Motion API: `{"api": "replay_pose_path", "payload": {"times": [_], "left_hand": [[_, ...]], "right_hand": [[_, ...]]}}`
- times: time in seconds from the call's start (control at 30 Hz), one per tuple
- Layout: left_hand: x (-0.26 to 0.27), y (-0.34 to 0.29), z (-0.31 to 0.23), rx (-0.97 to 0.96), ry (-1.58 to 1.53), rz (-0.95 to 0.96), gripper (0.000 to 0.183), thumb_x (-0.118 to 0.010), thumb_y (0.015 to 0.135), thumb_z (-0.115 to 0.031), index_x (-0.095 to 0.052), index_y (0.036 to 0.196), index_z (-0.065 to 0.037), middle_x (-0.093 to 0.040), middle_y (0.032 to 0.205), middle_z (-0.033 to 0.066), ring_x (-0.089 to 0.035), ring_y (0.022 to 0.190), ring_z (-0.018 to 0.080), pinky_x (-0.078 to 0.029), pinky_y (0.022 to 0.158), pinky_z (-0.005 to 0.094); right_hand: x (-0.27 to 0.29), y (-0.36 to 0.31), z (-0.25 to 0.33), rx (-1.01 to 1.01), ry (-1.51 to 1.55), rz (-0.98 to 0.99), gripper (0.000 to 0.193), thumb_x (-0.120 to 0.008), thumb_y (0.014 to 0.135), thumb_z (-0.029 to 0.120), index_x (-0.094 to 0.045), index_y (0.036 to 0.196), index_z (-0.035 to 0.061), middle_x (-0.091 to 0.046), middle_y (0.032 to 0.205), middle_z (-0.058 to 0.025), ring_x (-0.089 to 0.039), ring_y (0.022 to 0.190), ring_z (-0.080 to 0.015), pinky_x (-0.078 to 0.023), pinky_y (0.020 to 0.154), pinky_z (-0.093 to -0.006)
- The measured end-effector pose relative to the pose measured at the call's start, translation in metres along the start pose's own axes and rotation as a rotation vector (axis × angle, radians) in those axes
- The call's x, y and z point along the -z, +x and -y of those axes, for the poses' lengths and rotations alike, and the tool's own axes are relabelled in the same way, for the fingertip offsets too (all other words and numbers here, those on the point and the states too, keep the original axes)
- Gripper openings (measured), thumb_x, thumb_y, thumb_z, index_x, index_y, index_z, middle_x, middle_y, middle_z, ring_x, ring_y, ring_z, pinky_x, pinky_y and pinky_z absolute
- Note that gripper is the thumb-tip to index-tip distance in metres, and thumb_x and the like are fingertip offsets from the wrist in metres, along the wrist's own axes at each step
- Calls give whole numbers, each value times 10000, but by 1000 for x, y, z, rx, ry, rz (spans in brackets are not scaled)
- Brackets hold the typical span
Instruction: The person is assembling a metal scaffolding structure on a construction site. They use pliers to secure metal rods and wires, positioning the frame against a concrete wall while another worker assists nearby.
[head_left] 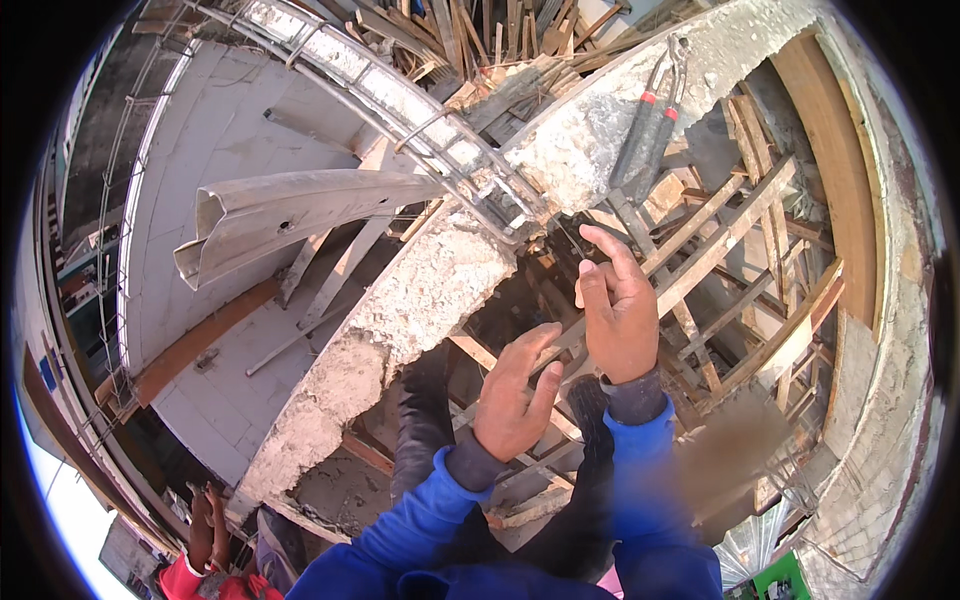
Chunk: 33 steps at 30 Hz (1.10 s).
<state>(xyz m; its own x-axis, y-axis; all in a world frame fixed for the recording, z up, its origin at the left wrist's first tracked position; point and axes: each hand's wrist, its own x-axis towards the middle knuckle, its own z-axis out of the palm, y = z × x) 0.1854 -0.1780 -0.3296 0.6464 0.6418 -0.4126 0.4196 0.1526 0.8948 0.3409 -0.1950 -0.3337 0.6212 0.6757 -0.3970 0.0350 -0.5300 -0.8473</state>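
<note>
My right hand (620, 320) is above the broken concrete beam's edge, thumb and forefinger closed together at the end of what looks like a thin wire (570, 238). That wire runs toward the tied steel bars (490, 190) lying over the concrete beam (430, 275). Lower and to the left, my left hand (515, 405) holds nothing; its fingers are stretched out and its thumb stands apart. A pair of pincers (645, 140) with black and red handles rests on the beam beyond my right hand, jaws pointing away.
A bent grey metal channel (310, 210) juts left from the beam. Below on the right lie crossed timber pieces (720, 240), with a deep gap under my hands. Loose wood (500, 30) is heaped at the far side. Another person's hands (205, 525) and red sleeve show lower left.
</note>
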Motion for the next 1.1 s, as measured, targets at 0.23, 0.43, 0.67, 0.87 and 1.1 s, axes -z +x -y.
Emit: {"api": "replay_pose_path", "payload": {"times": [0.23, 0.43, 0.67, 0.87, 1.1], "left_hand": [[80, 79, 6, -309, 464, -328, 251, -513, 917, -62, -584, 1148, 7, -609, 1150, 206, -559, 1088, 376, -427, 958, 423], [107, 119, 33, -120, 438, -103, 348, -498, 951, -192, -555, 1201, 42, -604, 1140, 268, -545, 1125, 422, -423, 970, 414], [128, 147, 57, 28, 296, 221, 515, -495, 969, -328, -479, 1322, 46, -535, 1294, 273, -504, 1240, 335, -372, 1031, 366], [129, 138, 54, 76, 171, 174, 400, -544, 944, -245, -565, 1250, 11, -605, 1217, 232, -576, 1149, 293, -403, 991, 338], [102, 120, 36, -15, 323, -226, 236, -617, 875, -174, -705, 1075, -85, -683, 1032, 188, -674, 962, 309, -501, 850, 340]], "right_hand": [[-24, 43, -7, 184, -563, 115, 221, -582, 848, 128, -657, 1042, 52, -671, 831, -202, -646, 781, -385, -502, 711, -450], [-58, 66, -7, 162, -608, 145, 182, -595, 858, 157, -670, 984, 49, -681, 879, -179, -642, 837, -387, -506, 741, -453], [-63, 77, -16, 211, -464, 183, 189, -605, 865, 159, -693, 990, 50, -680, 932, -183, -644, 870, -383, -516, 768, -426], [-69, 75, -14, 197, -537, 121, 168, -609, 863, 180, -700, 950, 69, -670, 846, -201, -642, 806, -399, -516, 720, -448], [-86, 80, -9, 135, -637, 12, 152, -608, 850, 187, -672, 818, 53, -641, 711, -209, -630, 713, -416, -501, 657, -485]]}}
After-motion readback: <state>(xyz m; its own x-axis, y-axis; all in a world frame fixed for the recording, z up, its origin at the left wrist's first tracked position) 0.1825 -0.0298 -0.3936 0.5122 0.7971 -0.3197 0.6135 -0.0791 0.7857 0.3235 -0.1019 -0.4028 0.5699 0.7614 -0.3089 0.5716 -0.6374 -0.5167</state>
